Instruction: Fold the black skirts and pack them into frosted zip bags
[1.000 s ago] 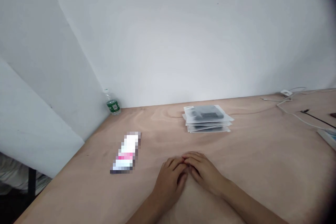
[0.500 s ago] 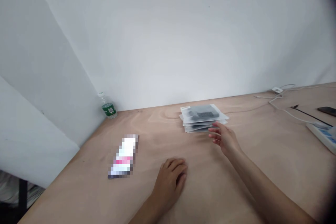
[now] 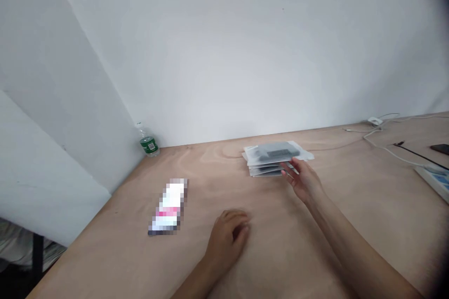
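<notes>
A stack of clear plastic bags with dark contents (image 3: 271, 156) lies on the wooden table (image 3: 210, 182) near the wall. My right hand (image 3: 302, 179) reaches to the stack's near right corner, fingers apart and touching the edges of the bags. My left hand (image 3: 227, 238) rests palm down on the table close to me, fingers loosely curled, with nothing in it.
A blurred white and pink flat object (image 3: 168, 206) lies left of my left hand. A small green-labelled bottle (image 3: 147, 140) stands in the wall corner. White cables (image 3: 382, 131), a power strip (image 3: 433, 178) and a dark phone (image 3: 442, 148) occupy the far right.
My right hand left my left hand and moved forward to the stack of bags, now touching its near right corner. The left hand stayed in place.
</notes>
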